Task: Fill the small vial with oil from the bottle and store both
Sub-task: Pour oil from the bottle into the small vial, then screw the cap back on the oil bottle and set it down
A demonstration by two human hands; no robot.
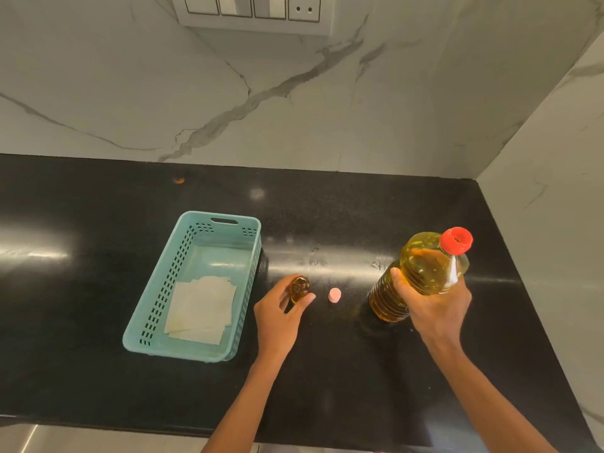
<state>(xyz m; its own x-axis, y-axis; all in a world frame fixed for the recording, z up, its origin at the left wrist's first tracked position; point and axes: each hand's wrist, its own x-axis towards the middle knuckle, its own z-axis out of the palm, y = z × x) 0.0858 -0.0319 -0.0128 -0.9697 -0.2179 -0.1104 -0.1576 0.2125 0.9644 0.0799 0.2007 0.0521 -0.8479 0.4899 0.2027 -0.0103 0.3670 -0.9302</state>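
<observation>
Black counter [98, 289], marble walls [294, 109]; one teal basket [173, 349] centre-left, one pink cap [335, 295] loose; left hand [277, 322] curls round one vial [300, 287] mid-frame, right hand [434, 308] grips one oil bottle [425, 273], tilted, further right.

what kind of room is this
Probably a home kitchen: a black stone countertop, a marble-look wall with a switch and socket panel, and a large oil bottle.

A home kitchen corner: a glossy black speckled stone countertop [130, 197] meets white grey-veined marble walls [294, 103] at far and right. A white switch-and-socket panel [251, 9] is on the far wall, and a red-capped clear plastic bottle of yellow cooking oil [425, 273] is at right.
</observation>
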